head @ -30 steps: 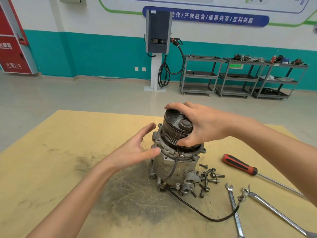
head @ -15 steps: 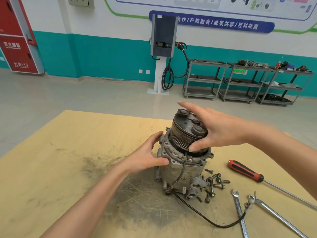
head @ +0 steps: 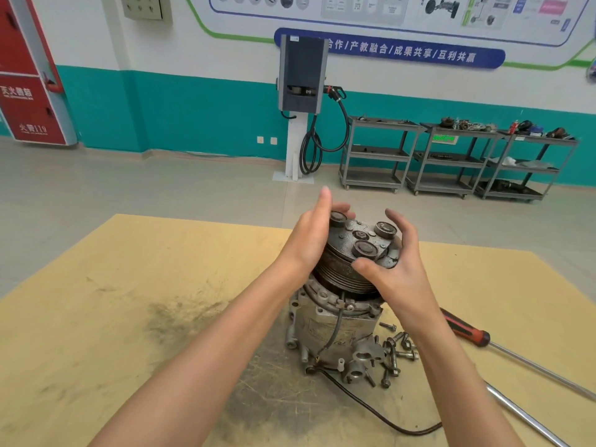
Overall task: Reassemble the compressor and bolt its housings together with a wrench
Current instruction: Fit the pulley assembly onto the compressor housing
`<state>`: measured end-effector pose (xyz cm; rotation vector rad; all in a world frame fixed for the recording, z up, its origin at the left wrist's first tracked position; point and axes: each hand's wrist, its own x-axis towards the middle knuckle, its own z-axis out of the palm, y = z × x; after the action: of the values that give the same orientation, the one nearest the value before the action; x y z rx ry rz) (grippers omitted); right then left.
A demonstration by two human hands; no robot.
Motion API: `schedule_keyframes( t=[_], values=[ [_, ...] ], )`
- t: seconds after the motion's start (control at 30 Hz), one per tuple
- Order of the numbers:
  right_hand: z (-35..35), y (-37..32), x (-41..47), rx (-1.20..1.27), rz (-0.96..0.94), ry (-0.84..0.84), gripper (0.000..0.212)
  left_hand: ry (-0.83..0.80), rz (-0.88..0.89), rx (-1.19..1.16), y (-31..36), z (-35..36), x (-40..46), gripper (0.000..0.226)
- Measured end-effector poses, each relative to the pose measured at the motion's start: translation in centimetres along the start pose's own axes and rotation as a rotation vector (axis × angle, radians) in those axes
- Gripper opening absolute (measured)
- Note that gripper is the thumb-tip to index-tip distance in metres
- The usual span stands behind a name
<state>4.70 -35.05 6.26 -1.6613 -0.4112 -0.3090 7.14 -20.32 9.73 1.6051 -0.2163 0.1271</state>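
The grimy grey cast-metal compressor (head: 335,327) stands upright near the middle of the scuffed yellow board tabletop (head: 113,317), its dark ribbed pulley and clutch head (head: 351,262) sitting tilted on top of the body rather than squarely seated. Judging by that, reassembly is only partway: the head is on, but a heap of loose steel bolts (head: 395,350) lies touching the compressor's base on the side toward the table's right edge, so the bolting appears not yet begun.

The left hand (head: 309,240) presses flat against the pulley's left side, fingers straight and pointing up. The right hand (head: 396,262) cups the right side, fingers curved around the rim and thumb on the ribbed face.

A red-handled screwdriver (head: 464,330) and a long steel wrench handle (head: 529,417) lie untouched toward the right edge.
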Motion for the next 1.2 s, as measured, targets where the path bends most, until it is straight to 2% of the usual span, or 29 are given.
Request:
schedule_keyframes(
  t=[0.1, 0.3, 0.53, 0.63, 0.77, 1.07, 1.2],
  values=[
    [0.4, 0.5, 0.1, -0.010, -0.051, 0.048, 0.089, 0.061, -0.042, -0.054, 0.1, 0.7, 0.5, 0.055],
    [0.5, 0.9, 0.4, -0.027, -0.141, 0.092, 0.090, 0.179, -0.009, -0.127, -0.2, 1.5, 0.4, 0.055],
    [-0.1, 0.7, 1.9, -0.045, -0.196, -0.005, 0.100, 0.304, 0.033, -0.211, -0.6, 1.7, 0.3, 0.049],
    [-0.6, 0.1, 2.4, -0.026, -0.178, -0.047, 0.111, 0.368, 0.063, -0.179, -0.8, 2.0, 0.5, 0.050],
    [-0.8, 0.0, 2.4, 0.003, -0.127, -0.108, 0.113, 0.422, 0.081, -0.160, -1.5, 2.4, 0.3, 0.053],
    [-0.4, 0.9, 1.9, -0.006, -0.095, -0.041, 0.113, 0.361, 0.025, -0.190, -1.5, 2.1, 0.6, 0.056],
    [-0.4, 0.9, 1.8, -0.047, -0.088, -0.040, 0.101, 0.301, 0.003, -0.200, -1.3, 1.9, 0.7, 0.054]
  ],
)
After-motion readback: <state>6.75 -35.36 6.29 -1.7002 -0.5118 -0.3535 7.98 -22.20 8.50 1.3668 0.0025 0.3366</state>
